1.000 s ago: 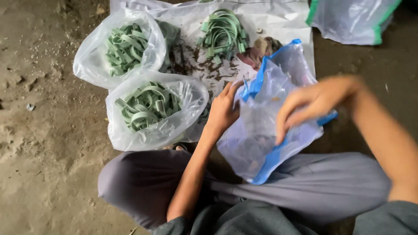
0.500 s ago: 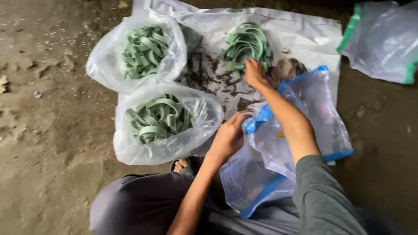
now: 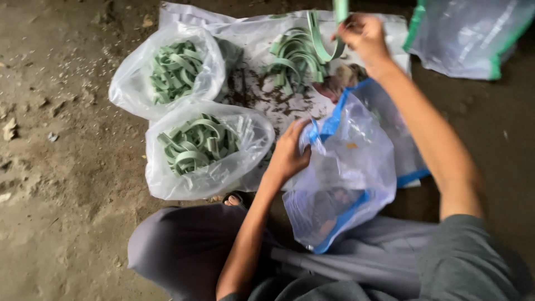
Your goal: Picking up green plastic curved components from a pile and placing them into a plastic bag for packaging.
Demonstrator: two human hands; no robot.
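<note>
Head view is showing a seated person working over a dirt floor [image 3: 61, 167] with two bare hands. The left hand [image 3: 290, 153] is gripping the rim of a clear plastic bag with blue edging [image 3: 348, 178], its fingers curled over the blue trim at the bag's mouth; this bag is resting against the person's lap. The right hand [image 3: 362, 34] is raised near the top of the frame, its fingers closed around a few green strips [image 3: 323, 42] that are hanging in a loop from it, just above a loose pile of green strips [image 3: 292, 58].

That loose pile is lying on a white plastic sheet [image 3: 251, 33] spread on the ground, among dark crumbs of debris. Two clear plastic bags holding green strips are sitting at the sheet's left side: the farther bag of strips [image 3: 170, 69] and the nearer bag of strips [image 3: 203, 147], the two touching each other. The nearer one is lying just beside the left hand. So three heaps of strips are showing in all, two bagged and one loose, plus the few being lifted.

A fourth bag, a clear plastic bag with green edging [image 3: 473, 33], is lying well apart at the upper right corner. That is making four bags counted: two plain, one blue-trimmed, one green-trimmed. The person is wearing grey trousers [image 3: 184, 251], and a toe is peeking out just below the nearer bag.
</note>
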